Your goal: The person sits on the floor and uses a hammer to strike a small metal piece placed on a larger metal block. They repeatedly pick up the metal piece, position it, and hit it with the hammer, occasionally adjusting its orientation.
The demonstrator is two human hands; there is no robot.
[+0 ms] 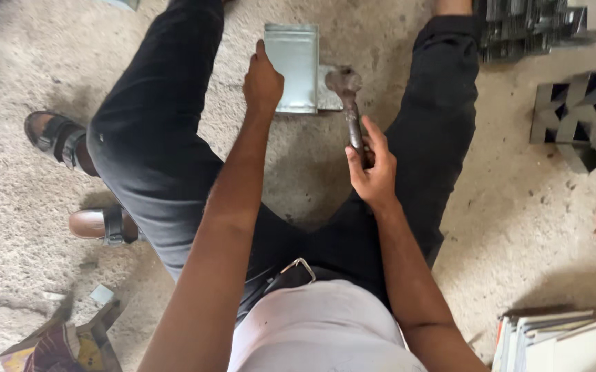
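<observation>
Rough grey concrete floor (pixel 29 289), dusty; person seated on it, legs in dark trousers spread to 11 and 1 o'clock. Between the legs at 12 o'clock lies a flat rectangular sheet-metal piece (pixel 292 65) with folded edges, resting on the floor. Left hand (pixel 262 84) presses on its left edge, fingers curled down over the rim, thumb pointing up along it. Right hand (pixel 372 169) is closed round the handle of a rusty hammer (pixel 350 103), fingers wrapped, handle running up to 12 o'clock. Hammer head sits at the sheet's right edge, on or just above a small tab there; contact cannot be told. Long edges look already folded; the right-hand tab looks like the part in work, so forming seems partly done. Stacks of similar folded metal parts (pixel 529 24) at 1 o'clock, grey blocks (pixel 577 110) at 3 o'clock, flat boards (pixel 560 337) at 5 o'clock. Sandals (pixel 53 134) at 9 o'clock.
</observation>
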